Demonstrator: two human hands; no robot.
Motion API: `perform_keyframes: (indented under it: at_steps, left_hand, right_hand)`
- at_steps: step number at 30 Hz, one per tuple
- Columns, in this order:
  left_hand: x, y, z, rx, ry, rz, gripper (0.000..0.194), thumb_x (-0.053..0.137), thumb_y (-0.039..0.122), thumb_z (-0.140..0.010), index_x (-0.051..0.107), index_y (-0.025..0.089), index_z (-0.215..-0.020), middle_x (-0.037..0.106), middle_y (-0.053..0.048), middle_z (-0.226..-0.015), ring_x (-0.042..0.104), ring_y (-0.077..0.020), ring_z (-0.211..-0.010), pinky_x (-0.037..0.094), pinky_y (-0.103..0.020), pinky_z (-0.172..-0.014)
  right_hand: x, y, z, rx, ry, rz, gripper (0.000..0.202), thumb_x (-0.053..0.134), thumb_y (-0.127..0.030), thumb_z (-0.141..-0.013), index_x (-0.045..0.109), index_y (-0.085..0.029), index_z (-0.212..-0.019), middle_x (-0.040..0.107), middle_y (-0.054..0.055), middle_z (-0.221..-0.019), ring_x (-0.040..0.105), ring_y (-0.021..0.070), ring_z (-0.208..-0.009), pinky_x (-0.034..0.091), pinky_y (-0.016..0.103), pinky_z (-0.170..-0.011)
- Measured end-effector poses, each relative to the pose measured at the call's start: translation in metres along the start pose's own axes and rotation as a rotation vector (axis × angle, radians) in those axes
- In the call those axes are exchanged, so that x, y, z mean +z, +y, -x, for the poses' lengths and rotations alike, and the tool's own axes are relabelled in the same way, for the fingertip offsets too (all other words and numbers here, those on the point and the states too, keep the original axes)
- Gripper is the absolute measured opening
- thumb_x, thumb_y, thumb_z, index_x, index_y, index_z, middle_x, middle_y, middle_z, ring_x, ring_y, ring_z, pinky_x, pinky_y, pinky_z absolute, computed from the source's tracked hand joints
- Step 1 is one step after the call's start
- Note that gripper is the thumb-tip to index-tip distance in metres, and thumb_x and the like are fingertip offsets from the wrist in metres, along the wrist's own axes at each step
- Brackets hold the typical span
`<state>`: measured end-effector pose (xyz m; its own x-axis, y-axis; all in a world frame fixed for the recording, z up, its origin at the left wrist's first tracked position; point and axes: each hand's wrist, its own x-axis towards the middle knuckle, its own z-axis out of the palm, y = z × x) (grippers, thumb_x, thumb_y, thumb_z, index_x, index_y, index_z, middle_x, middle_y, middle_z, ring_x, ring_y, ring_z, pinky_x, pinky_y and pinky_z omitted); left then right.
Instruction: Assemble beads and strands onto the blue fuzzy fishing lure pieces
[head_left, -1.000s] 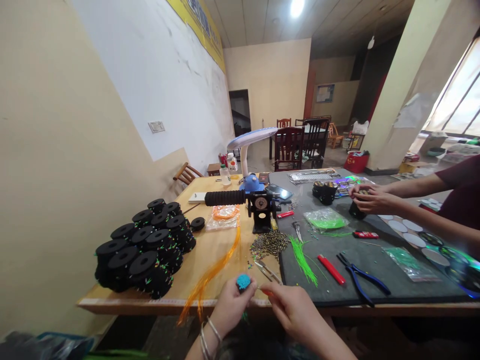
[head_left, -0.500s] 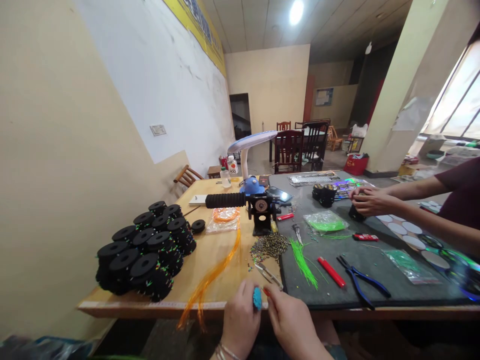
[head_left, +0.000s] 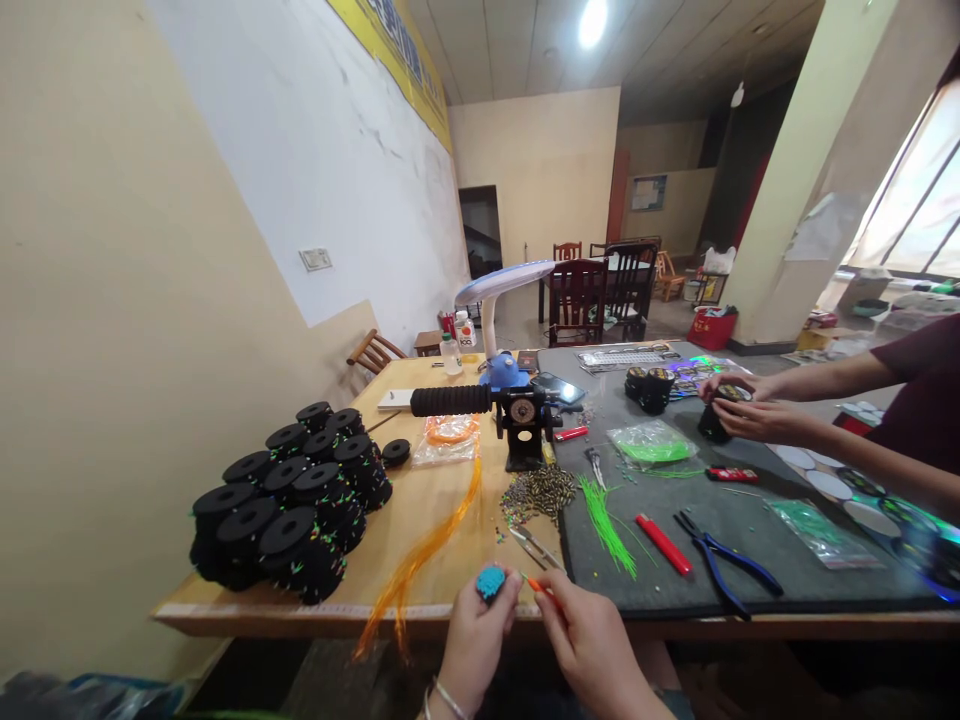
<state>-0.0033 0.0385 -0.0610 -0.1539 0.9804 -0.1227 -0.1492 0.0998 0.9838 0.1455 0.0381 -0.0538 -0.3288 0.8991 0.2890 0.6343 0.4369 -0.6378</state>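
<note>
At the front table edge, my left hand (head_left: 480,625) is closed, thumb and index fingertips together on something too small to make out. A round dark piece with a bumpy turquoise top (head_left: 490,583) sits at its index finger. Just beside it, my right hand (head_left: 589,630) pinches a thin orange stick-like tool (head_left: 535,585), its tip pointing at the left fingertips. Beyond the hands lie tweezers (head_left: 534,548) and a pile of small dark and brassy pieces (head_left: 540,492). Orange strands (head_left: 427,545) trail over the table edge to the left.
Black foam spools (head_left: 289,530) stand stacked at left. A winder with a black foam grip (head_left: 450,401) stands before a lamp (head_left: 504,370). Green strands (head_left: 607,530), a red lighter (head_left: 664,545) and blue-handled pliers (head_left: 724,560) lie right. A co-worker's hands (head_left: 739,405) hold a black spool.
My left hand has turned so the turquoise top faces up. More of the orange tool shows in my right hand. The co-worker's hands have shifted on the spool.
</note>
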Motion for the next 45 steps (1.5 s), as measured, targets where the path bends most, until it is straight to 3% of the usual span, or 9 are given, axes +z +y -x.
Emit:
perform_keyframes:
  at_steps: [6,11,15,20,24,28,32,37,45]
  left_hand:
    - [-0.001,-0.003,0.0,-0.008,-0.028,0.031,0.051,0.073,0.063,-0.062,0.057,0.015,-0.068,0.04,0.007,-0.053,0.035,-0.0079,-0.05,0.029,-0.019,-0.047]
    - [-0.002,-0.008,-0.001,-0.009,-0.039,0.032,0.049,0.073,0.06,-0.065,0.056,0.014,-0.067,0.042,0.007,-0.053,0.036,-0.0071,-0.049,0.028,-0.019,-0.046]
    - [-0.003,-0.008,-0.001,0.027,-0.048,0.016,0.048,0.072,0.059,-0.067,0.059,0.014,-0.071,0.043,0.007,-0.054,0.037,-0.0077,-0.05,0.032,-0.019,-0.048]
    - [-0.001,0.006,0.007,0.13,-0.051,-0.139,0.044,0.069,0.056,-0.071,0.061,0.013,-0.073,0.046,0.005,-0.053,0.043,-0.0094,-0.05,0.036,-0.02,-0.049]
    - [-0.002,0.016,0.012,0.214,-0.054,-0.29,0.033,0.067,0.047,-0.076,0.063,0.014,-0.075,0.056,0.001,-0.056,0.052,-0.0141,-0.052,0.044,-0.023,-0.052]
    - [-0.01,0.028,0.015,0.478,-0.053,-0.488,0.019,0.067,0.032,-0.078,0.066,0.017,-0.088,0.07,-0.008,-0.086,0.066,-0.0231,-0.083,0.052,-0.031,-0.077]
    - [-0.015,0.045,0.018,0.682,-0.192,-0.635,0.02,0.064,0.025,-0.082,0.065,0.02,-0.102,0.07,-0.008,-0.102,0.065,-0.0227,-0.099,0.05,-0.031,-0.089]
    - [-0.012,0.058,0.019,0.65,-0.407,-0.781,0.011,0.059,0.024,-0.086,0.069,0.02,-0.09,0.072,-0.006,-0.085,0.068,-0.0192,-0.08,0.051,-0.025,-0.072]
    - [-0.014,0.056,0.018,0.523,-0.43,-0.738,0.014,0.06,0.029,-0.086,0.07,0.018,-0.083,0.073,-0.004,-0.077,0.066,-0.0176,-0.073,0.048,-0.023,-0.068]
  right_hand:
    - [-0.007,0.0,0.0,-0.006,-0.075,0.032,0.028,0.034,-0.03,-0.096,0.056,-0.021,-0.082,0.068,0.004,-0.071,0.064,0.0163,-0.064,0.034,0.021,-0.057]
    - [-0.011,-0.001,0.003,0.011,-0.099,-0.082,0.026,0.035,-0.031,-0.095,0.058,-0.019,-0.089,0.067,0.004,-0.074,0.062,0.0163,-0.066,0.034,0.022,-0.06]
    - [-0.006,0.003,0.001,0.129,-0.079,-0.35,0.029,0.04,-0.041,-0.093,0.058,-0.019,-0.087,0.055,-0.002,-0.062,0.051,0.0124,-0.056,0.03,0.022,-0.055]
    - [0.004,0.011,-0.001,0.311,-0.127,-0.774,0.043,0.045,-0.061,-0.085,0.052,-0.018,-0.086,0.034,-0.01,-0.05,0.03,0.0086,-0.045,0.024,0.02,-0.045]
    - [-0.01,0.004,0.005,0.224,-0.082,-0.562,0.039,0.043,-0.054,-0.089,0.056,-0.018,-0.085,0.039,-0.007,-0.054,0.037,0.0097,-0.049,0.025,0.021,-0.049]
    - [-0.032,-0.009,0.012,0.106,-0.067,-0.245,0.031,0.039,-0.041,-0.094,0.059,-0.019,-0.088,0.053,-0.004,-0.06,0.048,0.0117,-0.056,0.028,0.022,-0.055]
    - [-0.048,-0.018,0.014,0.032,-0.092,-0.095,0.025,0.037,-0.032,-0.094,0.059,-0.02,-0.09,0.066,0.001,-0.071,0.059,0.014,-0.063,0.031,0.022,-0.058]
    - [-0.062,-0.025,0.013,-0.033,-0.174,0.017,0.024,0.039,-0.028,-0.092,0.062,-0.021,-0.089,0.068,0.002,-0.073,0.062,0.0149,-0.065,0.03,0.022,-0.058]
    - [-0.073,-0.021,0.008,0.028,-0.245,-0.055,0.02,0.046,-0.028,-0.087,0.065,-0.023,-0.088,0.057,-0.004,-0.059,0.048,0.0108,-0.054,0.027,0.02,-0.054]
